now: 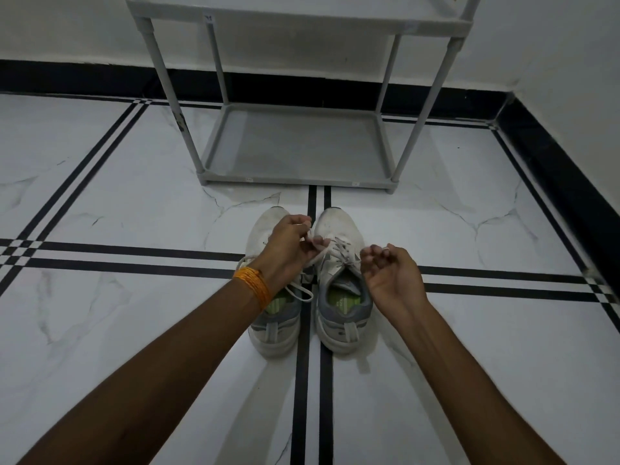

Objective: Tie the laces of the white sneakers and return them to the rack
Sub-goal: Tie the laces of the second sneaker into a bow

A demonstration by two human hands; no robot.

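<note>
Two white sneakers with grey heels and green insoles stand side by side on the floor, toes toward the rack: the left sneaker (pixel 273 317) and the right sneaker (pixel 339 229). My left hand (pixel 288 250) reaches over the left sneaker and pinches a white lace (pixel 320 255) of the right sneaker. A loose lace loop (pixel 300 293) lies by the left sneaker's opening. My right hand (pixel 391 275) hovers palm up beside the right sneaker, fingers curled, with nothing visibly in it. The grey shoe rack (pixel 295 181) stands just beyond the shoes.
The rack's bottom shelf (pixel 295 146) holds nothing; an upper shelf (pixel 302 20) runs across the top of the view. White walls with a black skirting close off the back and right. The floor is white marble tile with black stripes.
</note>
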